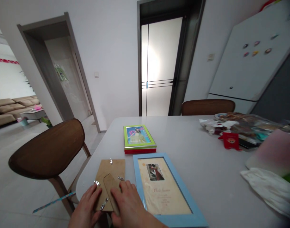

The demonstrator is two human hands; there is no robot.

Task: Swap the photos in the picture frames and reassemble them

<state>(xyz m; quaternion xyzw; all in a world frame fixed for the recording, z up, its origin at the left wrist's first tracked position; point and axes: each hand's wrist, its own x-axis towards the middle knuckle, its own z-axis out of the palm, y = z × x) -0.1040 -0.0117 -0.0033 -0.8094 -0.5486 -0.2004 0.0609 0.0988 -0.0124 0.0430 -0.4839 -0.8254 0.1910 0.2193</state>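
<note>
A brown frame backing board with metal clips and a stand flap lies near the table's left front corner. My left hand rests at its lower left edge, fingers bent over the edge and thumb near the lower clip. On the right side of the board, my right hand presses with bent fingers beside the stand flap, the thumb at the lower edge. Just right of it lies a light blue photo frame, face up. Behind the board, a green photo frame sits on top of a red one.
A white table fills the front. At its right are a red packet, crumpled tissue, plastic bags and a white cloth. Brown chairs stand at the left and behind. A fridge is at the back right.
</note>
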